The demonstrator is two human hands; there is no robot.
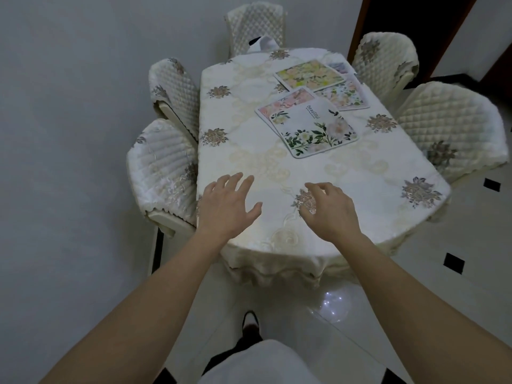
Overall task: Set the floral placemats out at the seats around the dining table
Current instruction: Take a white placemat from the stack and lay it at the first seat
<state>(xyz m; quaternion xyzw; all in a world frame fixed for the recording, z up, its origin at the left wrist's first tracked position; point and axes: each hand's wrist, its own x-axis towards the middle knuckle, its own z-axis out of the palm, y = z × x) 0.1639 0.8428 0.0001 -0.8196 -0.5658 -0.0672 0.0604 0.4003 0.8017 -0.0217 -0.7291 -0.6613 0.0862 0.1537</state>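
Fingers of my left hand [227, 206] spread wide, right hand [329, 209] loosely curled, both empty. The placemats [313, 115] overlap well beyond them; dragging one could shift the rest or bunch the tablecloth [243, 151].

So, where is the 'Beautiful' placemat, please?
Head view: the 'Beautiful' placemat lies on the tablecloth, right of centre, atop a pink placemat, beyond the right hand.

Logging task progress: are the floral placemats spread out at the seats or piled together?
Piled together: the floral placemats overlap in one loose cluster on the tablecloth, toward its far right.
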